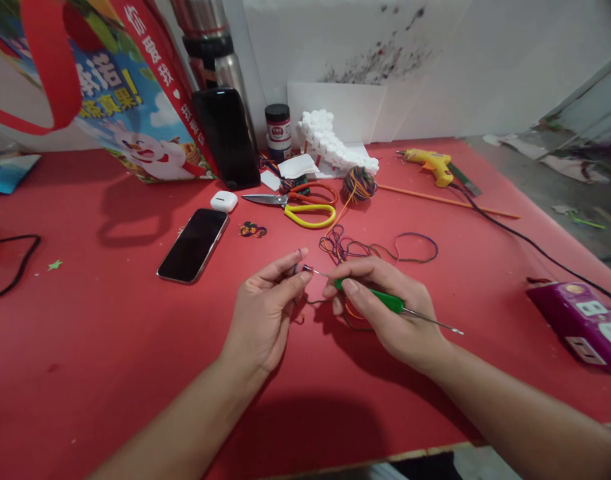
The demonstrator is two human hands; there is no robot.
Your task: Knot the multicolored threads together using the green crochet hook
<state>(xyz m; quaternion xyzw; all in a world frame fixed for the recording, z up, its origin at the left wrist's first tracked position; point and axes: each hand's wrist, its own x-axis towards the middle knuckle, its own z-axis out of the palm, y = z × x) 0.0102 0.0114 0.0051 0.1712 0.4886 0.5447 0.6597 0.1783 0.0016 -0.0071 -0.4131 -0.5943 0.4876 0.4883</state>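
My left hand (265,310) pinches a small piece of dark purple crochet work (308,269) between thumb and fingers, with yarn looped round the raised index finger. In my right hand (385,307) is a crochet hook with a green handle (392,302), gripped like a pen. Its thin tip reaches the crochet piece; a second hooked end sticks out behind, towards the right. Loose multicoloured yarn (340,247) lies tangled beyond my hands and runs back to a yarn ball (359,184). A small finished-looking curl of crochet (252,230) rests on the red table (135,353).
Behind the hands lie scissors (305,205), a phone (194,245) and a white earphone case (224,201). Another black phone (228,137) leans on a flask. A yellow glue gun (430,165) trails its cable down the right side, near a purple box (580,323).
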